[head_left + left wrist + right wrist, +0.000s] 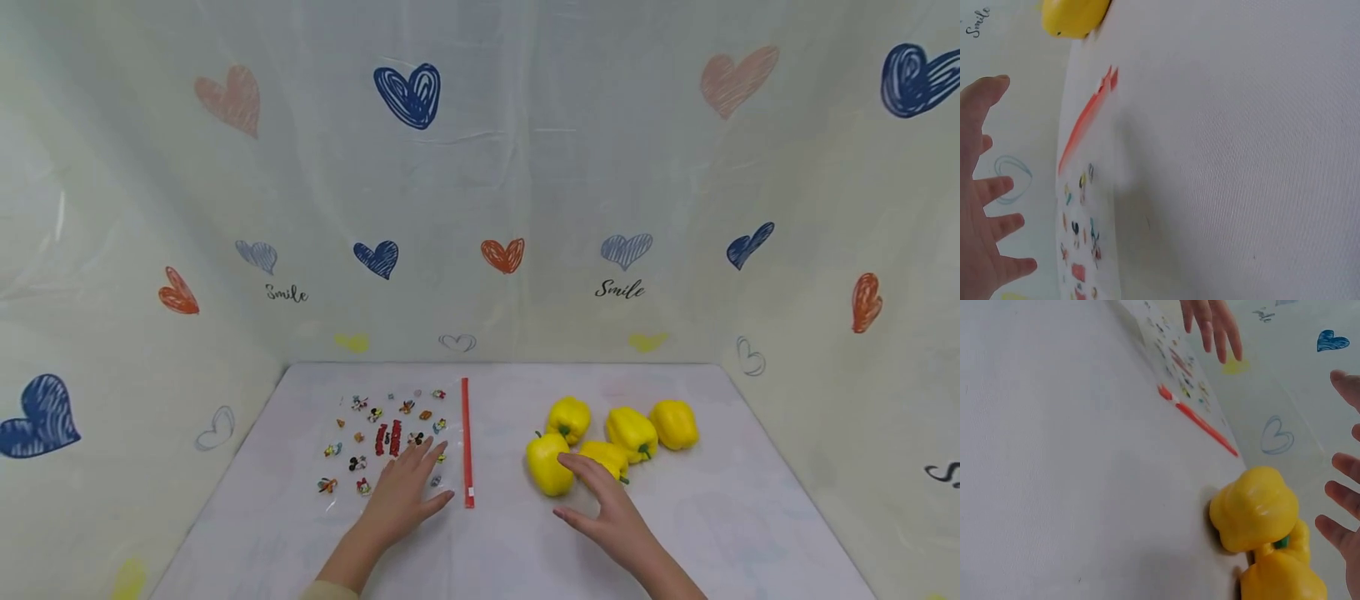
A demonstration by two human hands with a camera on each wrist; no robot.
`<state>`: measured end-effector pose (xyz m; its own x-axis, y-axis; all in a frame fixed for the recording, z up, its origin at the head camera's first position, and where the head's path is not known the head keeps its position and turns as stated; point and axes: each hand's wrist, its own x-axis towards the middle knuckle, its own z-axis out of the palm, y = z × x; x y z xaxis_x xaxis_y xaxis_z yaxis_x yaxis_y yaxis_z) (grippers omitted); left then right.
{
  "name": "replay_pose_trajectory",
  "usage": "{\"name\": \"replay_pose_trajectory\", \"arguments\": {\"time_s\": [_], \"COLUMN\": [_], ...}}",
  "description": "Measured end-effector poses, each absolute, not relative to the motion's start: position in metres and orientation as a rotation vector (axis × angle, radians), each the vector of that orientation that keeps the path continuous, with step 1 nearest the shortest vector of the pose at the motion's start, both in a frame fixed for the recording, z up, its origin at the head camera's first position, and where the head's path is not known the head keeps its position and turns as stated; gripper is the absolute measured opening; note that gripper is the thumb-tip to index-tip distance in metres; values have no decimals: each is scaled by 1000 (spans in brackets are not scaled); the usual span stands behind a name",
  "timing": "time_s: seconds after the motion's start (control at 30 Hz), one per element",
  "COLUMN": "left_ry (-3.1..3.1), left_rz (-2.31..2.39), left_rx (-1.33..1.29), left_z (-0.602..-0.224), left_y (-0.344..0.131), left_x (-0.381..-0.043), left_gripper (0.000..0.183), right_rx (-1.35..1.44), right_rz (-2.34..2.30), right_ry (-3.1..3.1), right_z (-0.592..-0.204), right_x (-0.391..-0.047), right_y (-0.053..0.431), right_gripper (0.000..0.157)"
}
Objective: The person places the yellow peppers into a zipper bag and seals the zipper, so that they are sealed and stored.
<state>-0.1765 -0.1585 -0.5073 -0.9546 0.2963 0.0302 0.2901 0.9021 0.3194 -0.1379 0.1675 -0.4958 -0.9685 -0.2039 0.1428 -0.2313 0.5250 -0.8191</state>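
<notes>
A clear zip bag (341, 487) printed with small cartoon figures lies flat at the left of the table, its red zip strip (467, 442) along the right edge. My left hand (405, 492) hovers above its near right part with fingers spread, holding nothing; the left wrist view shows the hand (982, 231) apart from the bag (1088, 219). Several yellow bell peppers sit on the right. My right hand (611, 517) is held just in front of the nearest yellow bell pepper (549, 465), fingers extended and thumb apart. In the right wrist view nothing is in that hand (1347, 481).
Behind the front pepper, others cluster: a back pepper (569, 418), a middle one (632, 433) and the far right one (674, 424). The white table (502, 558) is enclosed by pale curtains (555, 175) printed with hearts.
</notes>
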Motion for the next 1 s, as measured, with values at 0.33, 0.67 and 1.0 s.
{"name": "replay_pose_trajectory", "arguments": {"time_s": [0.33, 0.67, 1.0], "left_ry": [3000, 2969, 2909], "left_rz": [594, 556, 496], "left_rx": [514, 524, 431], "left_z": [-519, -531, -541], "left_y": [-147, -136, -132], "left_x": [-186, -192, -195], "left_gripper": [76, 70, 70], "right_rx": [434, 510, 544], "right_rz": [1504, 1577, 1642], "right_ry": [-2679, -2685, -2704], "right_z": [-503, -510, -517], "right_x": [-141, -147, -150], "right_y": [145, 125, 111], "right_gripper": [54, 45, 43]}}
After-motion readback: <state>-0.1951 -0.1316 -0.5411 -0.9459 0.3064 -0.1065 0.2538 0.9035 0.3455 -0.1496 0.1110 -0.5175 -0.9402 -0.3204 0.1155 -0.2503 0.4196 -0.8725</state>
